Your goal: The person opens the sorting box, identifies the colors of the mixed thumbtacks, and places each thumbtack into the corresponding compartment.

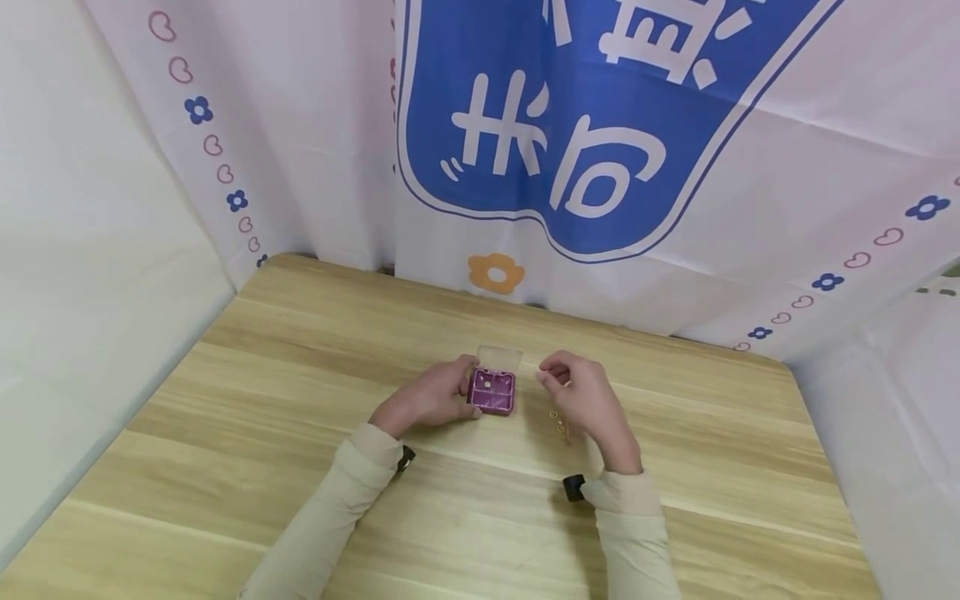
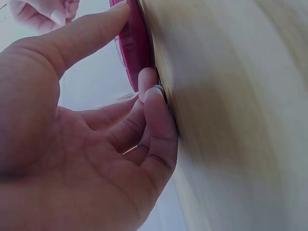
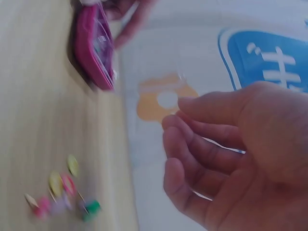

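A small purple box (image 1: 492, 392) with a clear lid (image 1: 500, 358) standing up at its far side has divided compartments; a small pale piece (image 1: 487, 384) lies in one of them. My left hand (image 1: 438, 393) holds the box from its left, thumb at the near edge and fingers along the side. To the right of the box, my right hand (image 1: 581, 392) is raised with thumb and index fingertips close together; I cannot tell if something tiny is between them. Below it on the table lie several small coloured pieces (image 3: 62, 190) with thin metallic stems.
The wood-patterned table (image 1: 465, 517) reaches back to a white cloth (image 1: 337, 167) with a blue printed panel (image 1: 487, 50). A black wrist strap (image 1: 574, 487) shows at the right cuff. Pale walls (image 1: 75, 250) stand at the sides.
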Demonstrator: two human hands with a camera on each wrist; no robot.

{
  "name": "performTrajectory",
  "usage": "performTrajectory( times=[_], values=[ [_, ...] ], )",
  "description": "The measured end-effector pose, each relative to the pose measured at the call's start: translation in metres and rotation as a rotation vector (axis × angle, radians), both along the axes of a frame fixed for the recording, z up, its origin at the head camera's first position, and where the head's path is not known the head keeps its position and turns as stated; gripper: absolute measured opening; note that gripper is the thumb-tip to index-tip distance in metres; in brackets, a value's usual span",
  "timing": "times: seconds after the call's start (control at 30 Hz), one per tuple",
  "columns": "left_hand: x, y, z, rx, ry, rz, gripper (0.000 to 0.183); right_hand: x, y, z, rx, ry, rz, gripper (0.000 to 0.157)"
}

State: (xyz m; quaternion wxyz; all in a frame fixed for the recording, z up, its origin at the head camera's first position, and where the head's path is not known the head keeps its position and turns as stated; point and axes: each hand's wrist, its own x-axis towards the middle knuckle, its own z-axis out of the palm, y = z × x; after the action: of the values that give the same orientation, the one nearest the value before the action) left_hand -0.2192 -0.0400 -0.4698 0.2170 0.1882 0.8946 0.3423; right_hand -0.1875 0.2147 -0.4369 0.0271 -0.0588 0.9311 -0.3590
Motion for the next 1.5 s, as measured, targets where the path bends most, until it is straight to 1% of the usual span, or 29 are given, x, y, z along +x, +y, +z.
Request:
performTrajectory(
  times=[0.17, 0.37, 0.5, 0.67, 0.77, 1.0, 1.13, 1.5],
  values=[
    [-0.001, -0.001, 0.000, 0.008, 0.008, 0.001, 0.091, 0.001, 0.027, 0.004, 0.026, -0.039, 0.002, 0.017],
    [0.000, -0.002, -0.001, -0.005, -0.002, -0.001, 0.091, 0.004, 0.054, -0.004, 0.088, -0.146, 0.003, 0.014],
    [0.000, -0.001, -0.001, -0.014, -0.005, 0.002, 0.092, 0.004, 0.061, -0.010, 0.080, -0.207, -0.001, 0.015],
    [-0.003, 0.000, -0.001, -0.016, 0.007, -0.008, 0.092, 0.003, 0.062, -0.014, 0.072, -0.253, 0.001, 0.015],
    [-0.003, 0.000, -0.002, -0.013, 0.004, -0.013, 0.092, 0.002, 0.061, -0.017, 0.084, -0.265, -0.014, 0.015],
    [-0.002, -0.001, -0.003, -0.013, 0.001, -0.009, 0.093, 0.001, 0.062, -0.022, 0.095, -0.261, -0.038, 0.015],
    [-0.002, -0.002, -0.001, -0.012, 0.000, -0.005, 0.093, 0.001, 0.063, -0.022, 0.101, -0.260, -0.041, 0.015],
    [-0.002, -0.002, -0.002, -0.002, -0.011, -0.008, 0.093, 0.001, 0.066, -0.021, 0.129, -0.242, -0.033, 0.021]
  ],
)
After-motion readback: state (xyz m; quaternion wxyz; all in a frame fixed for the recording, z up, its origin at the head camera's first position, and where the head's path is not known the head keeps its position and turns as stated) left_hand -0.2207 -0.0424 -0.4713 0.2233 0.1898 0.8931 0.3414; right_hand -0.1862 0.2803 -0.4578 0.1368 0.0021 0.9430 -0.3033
